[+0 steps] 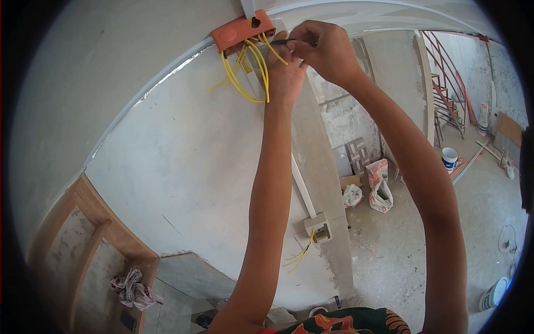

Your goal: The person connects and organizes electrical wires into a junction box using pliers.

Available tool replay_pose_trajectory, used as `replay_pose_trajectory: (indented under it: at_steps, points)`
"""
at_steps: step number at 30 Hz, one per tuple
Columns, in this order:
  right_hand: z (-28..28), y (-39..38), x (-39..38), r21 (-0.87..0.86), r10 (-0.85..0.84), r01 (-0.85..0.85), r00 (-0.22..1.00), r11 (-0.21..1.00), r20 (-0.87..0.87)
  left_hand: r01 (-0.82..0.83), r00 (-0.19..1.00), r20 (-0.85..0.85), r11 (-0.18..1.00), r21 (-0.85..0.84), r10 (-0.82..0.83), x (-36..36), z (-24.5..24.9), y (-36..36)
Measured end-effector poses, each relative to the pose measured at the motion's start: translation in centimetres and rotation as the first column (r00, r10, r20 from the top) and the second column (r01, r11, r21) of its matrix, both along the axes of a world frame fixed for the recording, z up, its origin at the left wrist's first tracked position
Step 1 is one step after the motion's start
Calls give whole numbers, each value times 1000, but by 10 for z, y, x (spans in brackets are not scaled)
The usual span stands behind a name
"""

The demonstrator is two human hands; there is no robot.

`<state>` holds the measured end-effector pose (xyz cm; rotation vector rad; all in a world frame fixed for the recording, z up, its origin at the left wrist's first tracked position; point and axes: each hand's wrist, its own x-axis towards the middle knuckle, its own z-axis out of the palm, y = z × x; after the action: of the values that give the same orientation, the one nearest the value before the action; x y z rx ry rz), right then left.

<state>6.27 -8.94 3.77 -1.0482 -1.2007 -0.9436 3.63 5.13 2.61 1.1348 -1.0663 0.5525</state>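
Note:
An orange-red electrical junction box (240,32) is fixed high on the wall, with several yellow wires (257,58) hanging from it. Just below its right end, my left hand (287,75) is raised palm toward me, its fingers closed around a yellow wire and partly hidden. My right hand (328,49) pinches a thin black strip (282,42), which looks like electrical tape, close to my left fingertips. One yellow wire crosses in front of my left fingers. The other wires loop down loose beside my left wrist.
A white conduit (302,186) runs down the wall to a lower outlet box (317,228) with yellow wires. A wooden frame (105,234) holds a crumpled cloth (136,289). On the floor are sacks (379,186), a paint bucket (449,158) and another bucket (494,294). Metal stairs (448,94) stand behind.

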Motion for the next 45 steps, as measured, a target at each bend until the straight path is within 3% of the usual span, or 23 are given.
replay_pose_trajectory:
  at_steps: [5,9,11,12,13,15,16,17,19,22,25,26,29,32,36,42,45]
  points:
    - [-1,5,-1,-4,-152,155,970,988,191,-2,998,68,998,-58,6,-9,-5,5]
    - [-4,4,3,-12,-218,236,918,972,330,-230,972,24,969,-95,233,-8,-5,8]
    - [-5,1,5,-71,-34,47,984,996,175,-294,955,-89,947,-129,284,-18,-19,-7]
    - [-7,0,7,-88,60,-52,994,995,87,-410,911,-62,912,-15,408,-23,-31,-11]
    - [-7,-2,7,-87,308,-311,950,946,-51,-516,854,-21,851,98,520,-29,-46,-14]
    - [-7,-6,9,27,716,-742,637,670,-286,-732,677,139,639,237,723,-44,-67,-20]
    - [-11,-4,9,115,751,-764,577,635,-321,-832,549,244,494,252,799,-54,-74,-23]
    - [-14,3,16,62,685,-714,638,697,-350,-909,407,351,336,249,843,-61,-77,-24]
    - [-22,23,29,-53,540,-606,742,794,-398,-955,260,347,185,234,901,-68,-77,-17]
    - [-25,51,18,-71,645,-737,630,672,-433,-978,54,474,-50,204,879,-77,-72,-9]
    - [-16,66,5,-182,669,-796,590,578,-452,-966,75,435,-42,255,897,-103,-82,-27]
    - [-12,69,1,-239,665,-804,587,544,-461,-949,17,448,-127,290,894,-118,-87,-31]
    - [-3,79,-11,-198,711,-825,559,529,-427,-946,66,509,-108,304,858,-151,-100,-54]
    - [1,98,-20,-62,755,-893,413,446,-509,-938,111,568,-103,331,816,-179,-94,-84]
    - [4,106,-17,68,786,-916,299,395,-542,-953,60,646,-149,265,761,-193,-78,-82]
    - [-8,93,-22,34,776,-839,486,543,-401,-960,-35,636,-202,192,771,-181,-51,-62]
    - [-14,80,-13,23,734,-825,489,565,-472,-968,-81,638,-211,131,766,-172,-42,-59]
